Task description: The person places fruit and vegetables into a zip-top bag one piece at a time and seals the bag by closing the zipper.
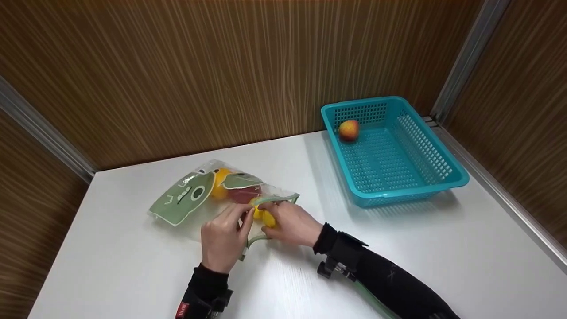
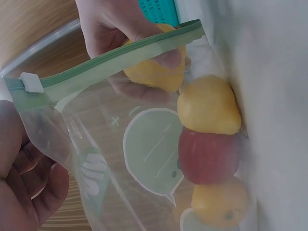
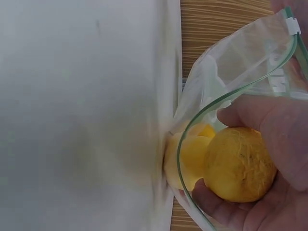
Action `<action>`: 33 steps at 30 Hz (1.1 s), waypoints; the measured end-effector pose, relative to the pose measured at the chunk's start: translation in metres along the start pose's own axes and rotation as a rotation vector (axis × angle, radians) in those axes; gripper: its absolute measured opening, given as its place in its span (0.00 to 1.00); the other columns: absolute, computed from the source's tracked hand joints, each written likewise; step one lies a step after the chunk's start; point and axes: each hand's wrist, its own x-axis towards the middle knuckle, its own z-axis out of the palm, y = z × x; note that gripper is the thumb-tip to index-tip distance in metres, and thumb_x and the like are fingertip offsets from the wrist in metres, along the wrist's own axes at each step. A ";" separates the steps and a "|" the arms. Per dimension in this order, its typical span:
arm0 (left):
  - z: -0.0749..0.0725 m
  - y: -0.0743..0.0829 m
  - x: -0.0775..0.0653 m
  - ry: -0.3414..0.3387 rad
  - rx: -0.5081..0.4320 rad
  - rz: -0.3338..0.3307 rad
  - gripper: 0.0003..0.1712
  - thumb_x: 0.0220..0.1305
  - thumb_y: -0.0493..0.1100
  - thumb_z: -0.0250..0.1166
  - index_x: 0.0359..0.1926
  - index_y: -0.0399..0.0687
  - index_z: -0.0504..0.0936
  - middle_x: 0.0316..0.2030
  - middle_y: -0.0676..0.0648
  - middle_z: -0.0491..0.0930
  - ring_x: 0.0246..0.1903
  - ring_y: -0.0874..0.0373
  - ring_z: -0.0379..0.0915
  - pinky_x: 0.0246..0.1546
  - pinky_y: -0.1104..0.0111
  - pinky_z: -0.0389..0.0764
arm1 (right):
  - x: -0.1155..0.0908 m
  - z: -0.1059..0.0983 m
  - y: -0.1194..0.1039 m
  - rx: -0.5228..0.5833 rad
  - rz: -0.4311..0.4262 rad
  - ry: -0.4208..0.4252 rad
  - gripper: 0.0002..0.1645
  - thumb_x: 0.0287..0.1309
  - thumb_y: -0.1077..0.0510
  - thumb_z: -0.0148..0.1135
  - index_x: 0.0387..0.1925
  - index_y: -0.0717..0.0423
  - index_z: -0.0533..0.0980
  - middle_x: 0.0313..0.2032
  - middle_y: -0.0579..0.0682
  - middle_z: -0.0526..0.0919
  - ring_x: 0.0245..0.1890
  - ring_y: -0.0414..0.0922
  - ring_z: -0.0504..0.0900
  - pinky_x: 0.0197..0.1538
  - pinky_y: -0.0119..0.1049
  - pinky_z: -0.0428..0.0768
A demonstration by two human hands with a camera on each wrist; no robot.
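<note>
Left grip pinching bag by edge; right grip holding yellow fruit in its mouth; peach lying in basket.

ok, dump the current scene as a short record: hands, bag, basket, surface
left_hand: left hand pinches the bag's mouth edge
right_hand: right hand grips a round yellow fruit at the bag's mouth
bag: clear zip bag with green print, white slider, mouth open
bag_contents: pear-shaped yellow fruit, red fruit, orange fruit
basket: teal basket, to the bag's right
basket_contents: one red-yellow fruit, far left corner
surface: white table
backdrop: wood-grain panels
</note>
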 end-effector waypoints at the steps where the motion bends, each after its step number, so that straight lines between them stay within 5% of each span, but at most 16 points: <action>1: 0.000 0.000 0.000 -0.001 0.001 -0.001 0.03 0.55 0.41 0.69 0.31 0.48 0.83 0.22 0.55 0.81 0.19 0.64 0.75 0.17 0.74 0.70 | 0.001 0.001 0.000 0.002 -0.001 0.007 0.29 0.54 0.49 0.64 0.58 0.48 0.71 0.51 0.45 0.82 0.40 0.40 0.79 0.47 0.34 0.80; 6: -0.001 0.002 -0.001 -0.007 0.006 -0.013 0.04 0.54 0.42 0.70 0.31 0.48 0.83 0.22 0.55 0.81 0.18 0.65 0.74 0.17 0.74 0.70 | 0.008 0.007 0.000 0.014 0.000 0.060 0.30 0.56 0.49 0.63 0.61 0.47 0.70 0.51 0.47 0.82 0.42 0.40 0.80 0.50 0.34 0.79; 13: -0.001 0.002 -0.001 -0.012 0.018 -0.021 0.04 0.55 0.44 0.69 0.31 0.50 0.83 0.20 0.56 0.79 0.18 0.66 0.73 0.16 0.74 0.68 | 0.024 0.017 -0.003 -0.002 -0.037 0.143 0.28 0.58 0.49 0.62 0.59 0.51 0.71 0.58 0.49 0.77 0.57 0.45 0.77 0.58 0.36 0.78; 23: -0.003 0.003 -0.001 -0.014 0.003 -0.031 0.04 0.54 0.42 0.70 0.31 0.49 0.84 0.22 0.54 0.81 0.18 0.65 0.75 0.17 0.73 0.71 | 0.037 0.027 -0.005 0.049 0.002 0.105 0.32 0.60 0.49 0.60 0.64 0.52 0.65 0.66 0.52 0.69 0.67 0.49 0.69 0.69 0.41 0.67; 33: -0.005 0.004 0.001 -0.015 0.000 -0.042 0.04 0.56 0.43 0.68 0.31 0.49 0.84 0.21 0.55 0.81 0.19 0.65 0.74 0.17 0.72 0.69 | 0.031 0.026 -0.002 0.021 0.034 0.055 0.35 0.63 0.56 0.56 0.69 0.54 0.59 0.69 0.57 0.65 0.71 0.52 0.63 0.70 0.41 0.67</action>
